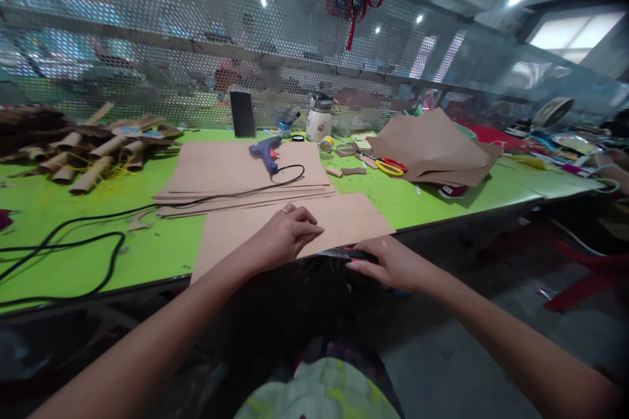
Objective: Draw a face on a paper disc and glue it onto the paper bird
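Observation:
A brown cardboard sheet (344, 216) lies at the near edge of the green table (162, 249). My left hand (287, 236) rests on the sheet's front part, fingers bent and pressing it down; a ring shows on one finger. My right hand (388, 265) is just below the sheet's front edge, fingers closed round a utility knife (344, 253) with a red and black body whose blade end reaches under the cardboard edge.
A stack of cardboard sheets (236, 177) carries a blue glue gun (265, 149) with a black cord (73, 242). Cardboard tubes (93, 150) lie at left; scissors (388, 165), folded brown paper (432, 147) and a white jar (318, 121) stand behind. Mesh screen at the back.

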`<action>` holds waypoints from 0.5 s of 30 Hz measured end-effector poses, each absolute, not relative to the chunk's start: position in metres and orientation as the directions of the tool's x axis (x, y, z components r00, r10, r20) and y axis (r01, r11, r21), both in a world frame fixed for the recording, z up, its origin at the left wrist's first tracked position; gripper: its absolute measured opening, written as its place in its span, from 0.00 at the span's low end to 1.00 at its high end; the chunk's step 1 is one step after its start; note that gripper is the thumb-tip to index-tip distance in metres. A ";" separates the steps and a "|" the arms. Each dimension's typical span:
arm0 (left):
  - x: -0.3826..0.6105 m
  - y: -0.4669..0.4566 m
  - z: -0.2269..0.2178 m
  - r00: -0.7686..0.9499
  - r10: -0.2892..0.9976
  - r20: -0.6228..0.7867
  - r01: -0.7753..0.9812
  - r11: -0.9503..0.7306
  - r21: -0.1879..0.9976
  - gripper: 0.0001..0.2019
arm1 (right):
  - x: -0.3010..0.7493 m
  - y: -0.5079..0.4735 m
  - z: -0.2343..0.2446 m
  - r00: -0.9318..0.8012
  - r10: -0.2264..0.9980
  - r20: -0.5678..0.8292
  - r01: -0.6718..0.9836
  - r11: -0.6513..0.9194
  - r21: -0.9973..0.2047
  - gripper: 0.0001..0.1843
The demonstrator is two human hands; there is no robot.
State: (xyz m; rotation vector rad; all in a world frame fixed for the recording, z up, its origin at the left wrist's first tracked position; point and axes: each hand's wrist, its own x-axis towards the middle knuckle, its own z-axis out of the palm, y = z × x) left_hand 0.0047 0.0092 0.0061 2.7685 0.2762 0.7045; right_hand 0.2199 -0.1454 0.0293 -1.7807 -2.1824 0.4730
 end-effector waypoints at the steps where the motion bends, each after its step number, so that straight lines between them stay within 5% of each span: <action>1: 0.005 0.009 0.006 0.863 0.246 0.440 0.116 -0.946 0.303 0.11 | 0.219 -0.146 0.029 -0.197 0.980 0.013 0.885 0.184 -0.427 0.19; 15: 0.024 0.004 0.005 0.865 0.250 0.435 0.165 -0.961 0.224 0.13 | 0.226 -0.148 0.030 -0.165 0.986 0.011 0.879 0.152 -0.453 0.18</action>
